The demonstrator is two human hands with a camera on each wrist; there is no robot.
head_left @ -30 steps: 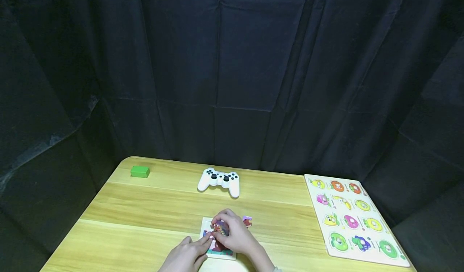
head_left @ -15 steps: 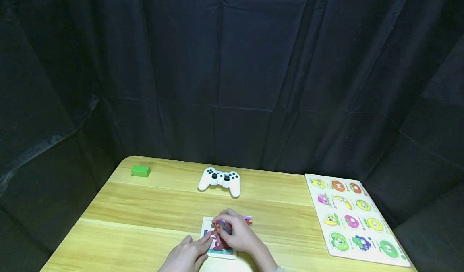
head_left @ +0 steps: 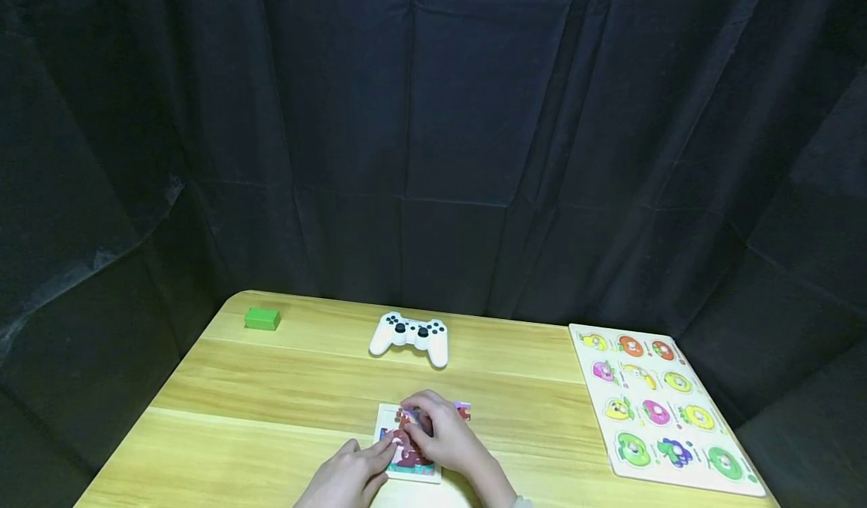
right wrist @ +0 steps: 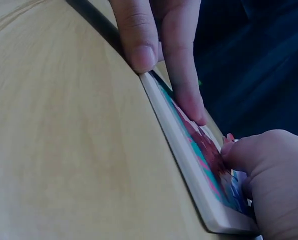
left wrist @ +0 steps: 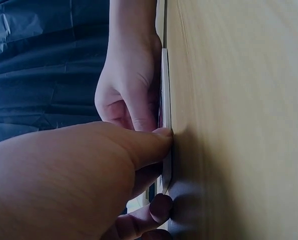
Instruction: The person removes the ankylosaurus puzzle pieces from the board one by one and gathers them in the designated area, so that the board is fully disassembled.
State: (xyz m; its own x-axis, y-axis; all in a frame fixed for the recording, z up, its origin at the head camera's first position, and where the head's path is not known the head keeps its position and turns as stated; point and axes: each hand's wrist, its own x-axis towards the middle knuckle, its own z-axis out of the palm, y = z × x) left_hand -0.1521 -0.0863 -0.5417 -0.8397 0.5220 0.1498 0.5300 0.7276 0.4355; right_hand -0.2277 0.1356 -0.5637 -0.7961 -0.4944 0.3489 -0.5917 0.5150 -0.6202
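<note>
A small jigsaw puzzle in a pale frame (head_left: 385, 418) lies on the wooden table, with a brown animal picture and a teal lower strip. My left hand (head_left: 348, 472) rests at its left side. In the right wrist view, its straight index finger (right wrist: 187, 95) presses on the picture while the thumb (right wrist: 142, 56) touches the frame's edge. My right hand (head_left: 448, 436) curls over the upper right part and pinches a puzzle piece (head_left: 412, 418), partly hidden under its fingers. Another loose puzzle piece (head_left: 463, 410) lies just beyond that hand.
A white game controller (head_left: 409, 338) lies behind the puzzle. At the far left sits a green block (head_left: 262, 319). To the right lies a large fruit peg board (head_left: 667, 414). Dark curtains (head_left: 433, 154) surround the table.
The piece in my right hand has gone from tilted to lying flatter over the puzzle, with the fingers shifting slightly. My left hand has stayed in place.
</note>
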